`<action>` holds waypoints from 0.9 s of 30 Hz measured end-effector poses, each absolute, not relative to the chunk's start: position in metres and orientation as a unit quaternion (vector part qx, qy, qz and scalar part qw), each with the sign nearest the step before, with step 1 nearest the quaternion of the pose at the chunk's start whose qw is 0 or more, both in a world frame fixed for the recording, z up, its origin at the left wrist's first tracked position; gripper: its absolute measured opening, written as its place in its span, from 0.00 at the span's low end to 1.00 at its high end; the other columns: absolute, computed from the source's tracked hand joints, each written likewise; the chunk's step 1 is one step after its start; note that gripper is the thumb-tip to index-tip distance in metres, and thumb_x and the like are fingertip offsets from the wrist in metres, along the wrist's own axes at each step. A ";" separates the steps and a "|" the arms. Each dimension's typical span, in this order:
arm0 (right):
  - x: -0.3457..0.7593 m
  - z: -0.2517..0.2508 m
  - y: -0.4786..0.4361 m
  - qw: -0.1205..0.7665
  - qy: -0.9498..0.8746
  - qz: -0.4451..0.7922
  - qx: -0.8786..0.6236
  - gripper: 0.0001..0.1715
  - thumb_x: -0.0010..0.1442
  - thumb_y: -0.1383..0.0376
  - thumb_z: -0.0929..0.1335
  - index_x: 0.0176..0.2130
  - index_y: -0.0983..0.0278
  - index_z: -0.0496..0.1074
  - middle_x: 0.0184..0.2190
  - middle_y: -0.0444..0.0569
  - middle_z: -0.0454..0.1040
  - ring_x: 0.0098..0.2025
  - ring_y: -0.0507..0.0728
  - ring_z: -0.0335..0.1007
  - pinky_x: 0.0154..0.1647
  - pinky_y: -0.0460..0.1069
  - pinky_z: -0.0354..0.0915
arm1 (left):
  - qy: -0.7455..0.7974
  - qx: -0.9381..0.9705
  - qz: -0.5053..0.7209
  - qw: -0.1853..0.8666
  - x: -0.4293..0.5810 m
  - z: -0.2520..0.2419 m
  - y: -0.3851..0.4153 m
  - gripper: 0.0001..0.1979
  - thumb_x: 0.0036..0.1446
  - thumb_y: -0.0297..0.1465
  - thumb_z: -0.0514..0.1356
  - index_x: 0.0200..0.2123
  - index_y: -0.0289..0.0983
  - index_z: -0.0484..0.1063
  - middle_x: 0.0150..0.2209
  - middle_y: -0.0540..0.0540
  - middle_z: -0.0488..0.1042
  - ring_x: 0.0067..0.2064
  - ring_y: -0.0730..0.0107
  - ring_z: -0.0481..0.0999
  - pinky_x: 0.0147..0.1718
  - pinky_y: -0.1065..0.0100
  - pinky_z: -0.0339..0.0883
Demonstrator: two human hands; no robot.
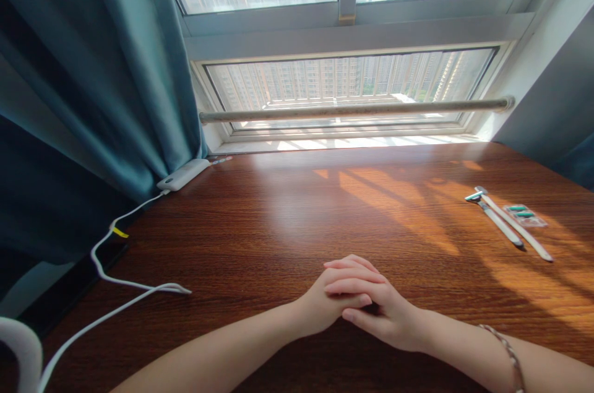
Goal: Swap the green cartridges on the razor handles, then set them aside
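Observation:
My left hand (320, 301) and my right hand (392, 309) are clasped together over the near middle of the brown wooden table (260, 226). The fingers of my right hand lie across the left hand, and both thumbs show at the near side. Some fingertips are hidden in the clasp. Both hands are closed, with no object visible between them. Farther off to the right lie two razors, one with a grey-and-white handle (501, 224) and one with a long pale handle (520, 229). Beside them is a small clear pack (524, 215) with teal-green pieces inside.
A white power strip (183, 175) sits at the table's far left corner, by a blue-green curtain (116, 71). Its white cable (139, 286) loops over the left side. A horizontal rail (352, 110) crosses the window behind the table. Sunlight patches fall on the right.

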State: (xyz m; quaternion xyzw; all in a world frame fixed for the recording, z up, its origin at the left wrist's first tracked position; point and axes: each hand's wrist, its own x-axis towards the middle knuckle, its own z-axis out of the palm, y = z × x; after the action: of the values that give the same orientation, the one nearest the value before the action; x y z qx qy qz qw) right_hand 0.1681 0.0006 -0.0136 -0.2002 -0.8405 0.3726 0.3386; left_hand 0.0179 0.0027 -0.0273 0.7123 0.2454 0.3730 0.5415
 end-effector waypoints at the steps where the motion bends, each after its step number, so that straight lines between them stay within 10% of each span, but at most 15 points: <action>1: 0.168 -0.014 0.001 0.339 -0.840 0.373 -0.201 0.20 0.56 0.66 0.65 0.50 0.60 0.65 0.48 0.50 0.69 0.57 0.56 0.53 0.57 0.55 0.51 | 0.248 0.713 0.373 0.539 0.018 -0.028 0.003 0.15 0.53 0.34 0.57 0.44 0.38 0.70 0.45 0.43 0.65 0.49 0.63 0.64 0.49 0.60 0.60; 19: 0.169 -0.019 0.000 0.352 -0.820 0.406 -0.197 0.19 0.56 0.68 0.65 0.49 0.61 0.65 0.46 0.50 0.69 0.56 0.56 0.55 0.55 0.55 0.55 | 0.233 0.705 0.381 0.551 0.019 -0.024 0.001 0.15 0.56 0.33 0.54 0.46 0.38 0.68 0.45 0.42 0.64 0.51 0.61 0.63 0.50 0.57 0.59; 27: 0.166 -0.030 -0.004 0.355 -0.808 0.395 -0.257 0.40 0.57 0.67 0.63 0.62 0.59 0.38 0.57 0.56 0.56 0.57 0.57 0.53 0.57 0.57 0.53 | 0.260 0.659 0.393 0.585 0.022 -0.023 -0.002 0.18 0.58 0.36 0.51 0.49 0.37 0.65 0.47 0.40 0.66 0.51 0.61 0.64 0.52 0.58 0.56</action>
State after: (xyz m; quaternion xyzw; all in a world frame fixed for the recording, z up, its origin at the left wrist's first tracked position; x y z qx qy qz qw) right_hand 0.1663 -0.0044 -0.0300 -0.2565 -0.8076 0.3948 0.3551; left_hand 0.0217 -0.0018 -0.0228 0.6593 0.2603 0.3934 0.5855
